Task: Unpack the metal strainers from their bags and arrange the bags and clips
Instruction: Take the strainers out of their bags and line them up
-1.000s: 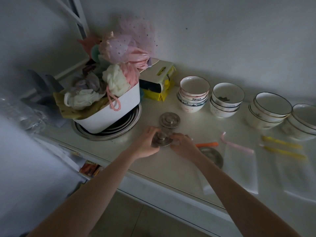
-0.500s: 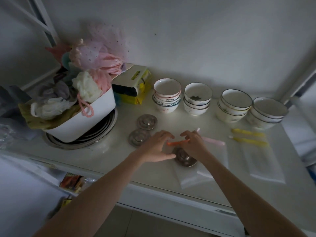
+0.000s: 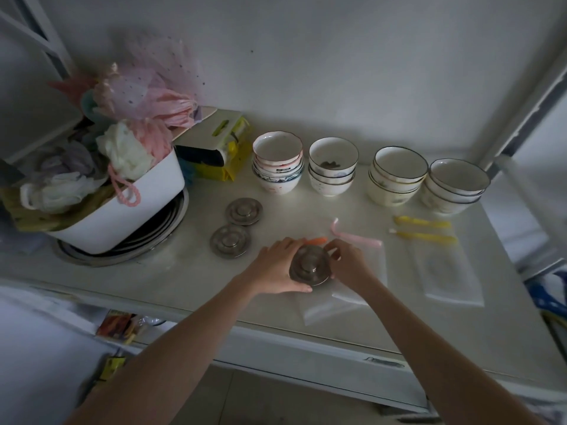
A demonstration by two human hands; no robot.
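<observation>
A round metal strainer [image 3: 310,265] sits between my hands, above a clear plastic bag [image 3: 325,306] near the counter's front. My left hand [image 3: 274,266] cups its left side and my right hand [image 3: 349,265] holds its right edge. Two more strainers lie bare on the counter to the left, one nearer [image 3: 230,240] and one farther [image 3: 244,211]. An orange clip [image 3: 316,240] lies just behind my hands. A pink clip [image 3: 356,237] tops another clear bag [image 3: 372,271]. Two yellow clips [image 3: 423,230] lie above a third bag [image 3: 448,277].
Stacks of ceramic bowls [image 3: 333,167] line the back of the white counter [image 3: 171,277]. A white tub [image 3: 122,207] stuffed with cloths and bath puffs sits on a burner at left. A yellow-and-white box [image 3: 214,145] stands behind it. The counter's front edge is close below my arms.
My hands left the second strainer on the counter, moved right to the bag by the orange clip, and now hold the third strainer between them, raised off the bag.
</observation>
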